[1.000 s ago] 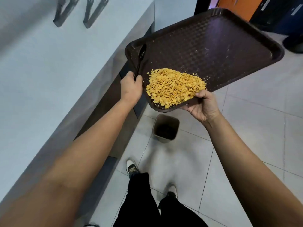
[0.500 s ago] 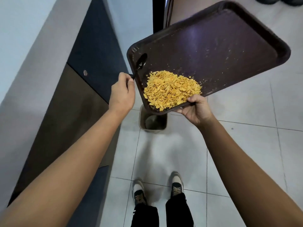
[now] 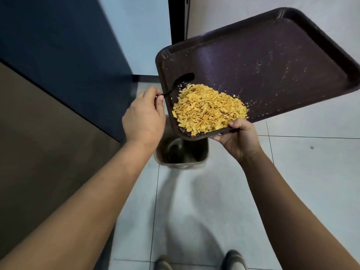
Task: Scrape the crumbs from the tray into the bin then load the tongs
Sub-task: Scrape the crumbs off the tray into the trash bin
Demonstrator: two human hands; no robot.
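Pale floor tiles [image 3: 311, 172] and a dark cabinet front [image 3: 58, 55] frame the scene, with a small open bin [image 3: 181, 152] standing on the tiles just below the hands.

Fingers and thumb of the left hand [image 3: 144, 115] are pinched together on the thin handle of a black plastic spoon [image 3: 180, 82], whose bowl lies on the tray just behind the upper edge of the crumb heap. The right hand [image 3: 238, 137] is clamped on the near edge of the tray, thumb on top of the rim and the other fingers curled underneath.

That dark brown tray [image 3: 272, 61] is held in the air, tilted so its near-left corner dips over the bin's mouth. The crumbs [image 3: 208, 109], yellow flakes, are gathered in one pile against that low corner, with only scattered specks left across the rest of the surface.

As a judgement, gathering is done and the tray is lined up, but the pile is not yet in the bin, so the scrape over the rim remains. No tongs are in view; loading them is wholly ahead.
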